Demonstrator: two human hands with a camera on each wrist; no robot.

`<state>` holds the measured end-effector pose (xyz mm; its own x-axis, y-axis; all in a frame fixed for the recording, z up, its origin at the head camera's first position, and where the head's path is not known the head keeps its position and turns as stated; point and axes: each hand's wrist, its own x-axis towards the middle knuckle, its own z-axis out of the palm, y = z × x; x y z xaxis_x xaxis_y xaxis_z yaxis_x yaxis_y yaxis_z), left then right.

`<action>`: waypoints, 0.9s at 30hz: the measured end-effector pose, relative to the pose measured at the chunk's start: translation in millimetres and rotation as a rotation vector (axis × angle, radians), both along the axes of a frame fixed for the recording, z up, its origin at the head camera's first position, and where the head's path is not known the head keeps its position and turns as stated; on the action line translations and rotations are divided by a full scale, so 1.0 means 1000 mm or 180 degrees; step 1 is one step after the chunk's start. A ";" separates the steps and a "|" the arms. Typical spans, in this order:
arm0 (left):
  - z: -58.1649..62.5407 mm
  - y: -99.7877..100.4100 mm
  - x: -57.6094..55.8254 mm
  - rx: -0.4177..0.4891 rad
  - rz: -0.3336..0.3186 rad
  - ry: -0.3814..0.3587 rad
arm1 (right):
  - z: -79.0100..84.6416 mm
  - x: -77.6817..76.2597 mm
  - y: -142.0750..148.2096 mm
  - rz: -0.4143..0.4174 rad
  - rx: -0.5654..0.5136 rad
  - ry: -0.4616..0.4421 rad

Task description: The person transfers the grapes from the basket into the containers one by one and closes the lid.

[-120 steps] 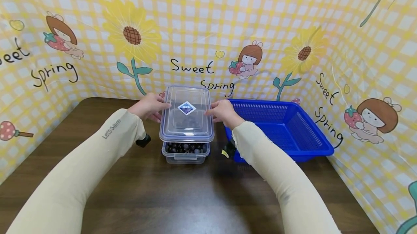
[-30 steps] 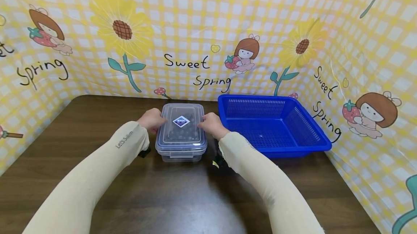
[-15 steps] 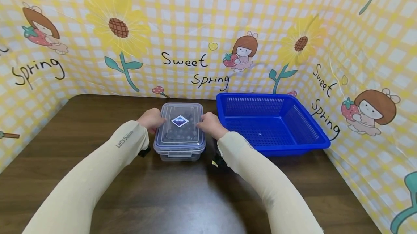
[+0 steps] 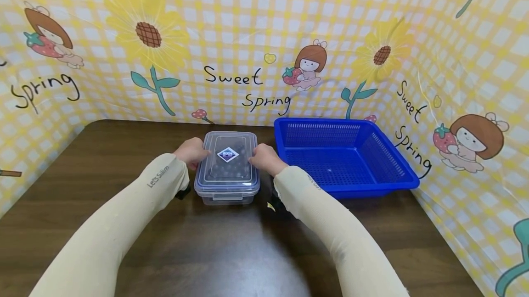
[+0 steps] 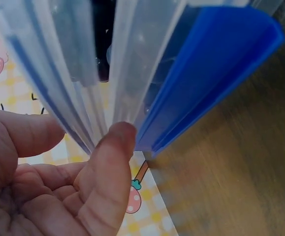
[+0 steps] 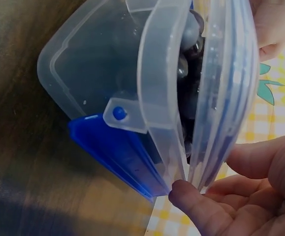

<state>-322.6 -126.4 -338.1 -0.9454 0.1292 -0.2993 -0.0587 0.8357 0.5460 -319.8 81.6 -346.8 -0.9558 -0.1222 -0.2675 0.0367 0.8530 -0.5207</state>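
Note:
A clear plastic food container (image 4: 227,199) full of dark round grapes (image 6: 189,96) stands on the table. Its clear lid (image 4: 227,138), edged in blue and bearing a diamond label, lies over the top. In the right wrist view a gap shows between lid and container rim, with grapes visible through it. My left hand (image 4: 192,152) pinches the lid's left edge, thumb on top and a fingertip at the container's rim. On the opposite side my right hand (image 4: 266,158) grips the lid edge the same way. Blue side latches (image 5: 213,69) hang down, unfastened.
Right of the container stands a blue slotted plastic basket (image 4: 347,164), its left wall close to my right hand. A yellow checked cloth (image 4: 231,35) with printed flowers hangs behind the wooden table (image 4: 198,251) and along its sides.
Four seconds ago both hands held the lid tilted above the container, with grapes in plain sight. The lid has since come down onto it. Over the last second the hands barely move.

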 end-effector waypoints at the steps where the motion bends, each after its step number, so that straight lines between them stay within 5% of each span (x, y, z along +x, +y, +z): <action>1: 0.000 0.000 0.000 0.0000 0.0002 0.0000 | 0.001 0.001 0.000 0.0004 0.0018 -0.0008; 10: 0.002 0.002 -0.002 0.0067 0.0031 0.0050 | 0.008 0.004 0.002 0.0287 0.0327 0.0386; 17: -0.003 0.000 0.002 0.0081 0.0043 -0.0072 | 0.004 0.001 0.001 0.0381 0.0345 0.0176; 27: -0.008 -0.008 0.003 0.0116 0.0020 0.0002 | 0.001 0.003 -0.003 0.0473 0.0380 0.0251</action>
